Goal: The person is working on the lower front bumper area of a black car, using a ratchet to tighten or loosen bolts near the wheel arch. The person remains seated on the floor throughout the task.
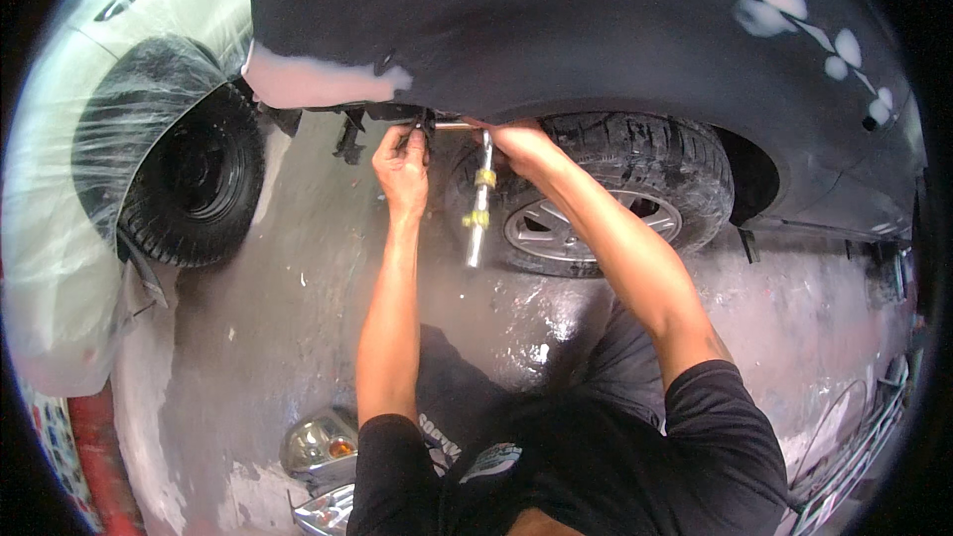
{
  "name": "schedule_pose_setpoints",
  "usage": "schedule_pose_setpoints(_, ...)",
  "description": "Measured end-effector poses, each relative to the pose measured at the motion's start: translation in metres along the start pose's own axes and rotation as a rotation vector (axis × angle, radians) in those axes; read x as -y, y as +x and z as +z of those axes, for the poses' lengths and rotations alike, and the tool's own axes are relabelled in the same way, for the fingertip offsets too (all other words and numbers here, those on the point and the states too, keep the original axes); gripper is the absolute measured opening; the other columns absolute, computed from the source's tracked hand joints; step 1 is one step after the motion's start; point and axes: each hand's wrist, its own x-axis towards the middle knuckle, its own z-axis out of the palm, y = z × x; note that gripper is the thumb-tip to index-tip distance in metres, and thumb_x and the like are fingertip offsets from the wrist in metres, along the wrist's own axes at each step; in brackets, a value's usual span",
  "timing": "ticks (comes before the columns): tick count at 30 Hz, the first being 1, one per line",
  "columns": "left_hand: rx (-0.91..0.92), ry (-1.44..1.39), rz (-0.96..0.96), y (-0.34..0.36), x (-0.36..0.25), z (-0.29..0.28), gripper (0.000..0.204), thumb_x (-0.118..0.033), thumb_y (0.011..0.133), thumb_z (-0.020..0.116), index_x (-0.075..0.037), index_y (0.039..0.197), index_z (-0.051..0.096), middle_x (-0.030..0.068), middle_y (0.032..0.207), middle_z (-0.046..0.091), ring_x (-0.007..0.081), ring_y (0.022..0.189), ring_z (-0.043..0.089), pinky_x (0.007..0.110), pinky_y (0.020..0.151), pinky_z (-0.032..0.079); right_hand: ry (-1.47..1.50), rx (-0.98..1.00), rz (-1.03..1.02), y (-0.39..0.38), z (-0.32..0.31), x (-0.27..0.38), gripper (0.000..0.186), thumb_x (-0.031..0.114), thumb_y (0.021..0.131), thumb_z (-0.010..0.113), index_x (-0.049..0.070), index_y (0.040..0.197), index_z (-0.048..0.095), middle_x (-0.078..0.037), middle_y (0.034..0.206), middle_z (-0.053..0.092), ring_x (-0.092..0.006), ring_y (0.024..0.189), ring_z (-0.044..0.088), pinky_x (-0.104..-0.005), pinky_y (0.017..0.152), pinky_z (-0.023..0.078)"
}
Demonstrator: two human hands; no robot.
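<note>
Under the lower edge of a dark grey bumper (476, 30), my left hand (402, 171) is closed, thumb and fingers pinching a small dark part (422, 127) I cannot make out further. A thin metal bar (455, 126) runs sideways from there toward my right hand (521, 147). My right hand is closed at the upper end of a chrome socket wrench (479, 203), its fingertips partly hidden by the bumper edge. The wrench handle hangs downward, with yellow wrapping in two places. Just behind my right wrist is the car's front wheel (635, 189).
Pale and pink filler patches (318, 79) mark the bumper. On the left stands a white car (60, 189) under plastic film, its black wheel (194, 179) exposed. A headlight (323, 442) lies on the wet-looking floor (288, 328) by my left elbow. Metal racking (854, 457) lines the right side.
</note>
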Motion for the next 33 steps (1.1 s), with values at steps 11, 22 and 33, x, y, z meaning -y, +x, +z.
schedule_pose_setpoints(11,0.023,0.005,-0.021,-0.001,-0.006,-0.001,0.012,-0.014,0.096,0.065,-0.003,0.092,0.065,0.0009,0.068,0.059,0.0062,0.053,0.051,0.021,0.045,0.037,-1.429,-0.372,-0.430,-0.041,-0.154,0.051,0.027,0.022,0.090,0.057,0.005,0.108,0.070,-0.020,0.109,0.068,-0.0366,0.105,0.064,-0.0478,0.090,0.050)
schedule_pose_setpoints(22,0.037,0.049,-0.052,-0.001,-0.013,0.000,0.016,-0.013,0.099,0.062,0.000,0.088,0.062,0.0026,0.063,0.057,0.0076,0.050,0.048,0.023,0.046,0.036,-1.262,-0.593,-0.851,0.012,-0.252,0.026,0.036,0.029,0.086,0.069,0.007,0.114,0.067,-0.018,0.115,0.068,-0.0365,0.111,0.061,-0.0488,0.094,0.047)
schedule_pose_setpoints(33,0.018,0.124,-0.054,-0.003,-0.020,0.001,0.016,-0.011,0.096,0.061,0.004,0.098,0.066,0.0047,0.072,0.061,0.0097,0.057,0.053,0.024,0.051,0.041,-1.951,-0.696,-1.065,-0.026,-0.262,0.039,0.026,0.025,0.093,0.061,0.009,0.112,0.068,-0.019,0.110,0.068,-0.0370,0.107,0.063,-0.0472,0.093,0.048)
